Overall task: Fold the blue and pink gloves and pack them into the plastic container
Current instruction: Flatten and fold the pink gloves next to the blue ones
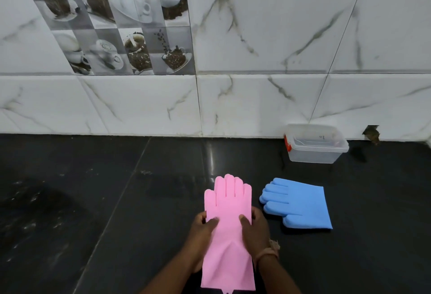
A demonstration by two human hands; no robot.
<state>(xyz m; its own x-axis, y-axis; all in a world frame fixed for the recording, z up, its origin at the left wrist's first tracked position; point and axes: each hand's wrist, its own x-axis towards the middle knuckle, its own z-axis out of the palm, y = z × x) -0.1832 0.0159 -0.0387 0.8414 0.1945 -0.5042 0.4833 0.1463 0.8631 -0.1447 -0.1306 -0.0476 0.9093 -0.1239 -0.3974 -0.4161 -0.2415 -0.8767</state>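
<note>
A pink glove is stretched out lengthwise in front of me, fingers pointing toward the wall and cuff toward me. My left hand grips its left edge at mid-length, thumb on top. My right hand grips the opposite edge the same way. To the right, a blue glove lies flat on the black counter, fingers pointing left. The clear plastic container with a red latch stands lidless by the wall at the back right.
A white marble-tiled wall rises behind the counter, with a broken hole near its base right of the container. A joint line crosses the counter diagonally on the left.
</note>
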